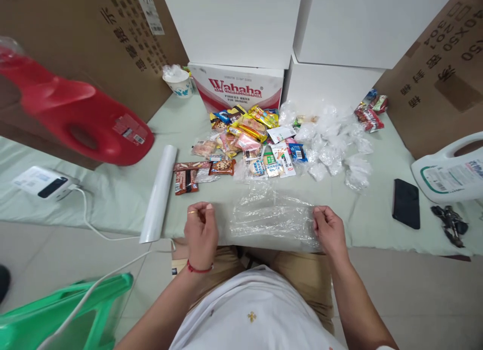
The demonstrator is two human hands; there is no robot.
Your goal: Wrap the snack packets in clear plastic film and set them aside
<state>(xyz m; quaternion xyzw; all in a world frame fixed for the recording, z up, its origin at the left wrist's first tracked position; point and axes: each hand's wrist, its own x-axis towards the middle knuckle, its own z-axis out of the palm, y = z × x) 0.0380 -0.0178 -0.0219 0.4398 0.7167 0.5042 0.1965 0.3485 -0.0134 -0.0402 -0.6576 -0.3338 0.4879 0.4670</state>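
Observation:
A clear, wrinkled plastic bag (273,219) is stretched sideways at the table's front edge, just above my lap. My left hand (202,234), a red cord on its wrist, is closed at the bag's left side, its thumb against the curled fingers. At the other end, my right hand (330,232) pinches the right edge between thumb and fingers. Beyond the bag lies a heap of packaged snacks (249,139) in bright wrappers. Several crumpled clear bags (328,139) are piled to the right of the snacks. A white plastic roll (158,194) lies left of my left hand.
A red jug (83,118) and a white power bank (47,183) with a cable are at left. On the right are a black phone (406,203), keys (451,224) and a white bottle (453,169). Cartons, including a Wahaha box (237,86), line the back.

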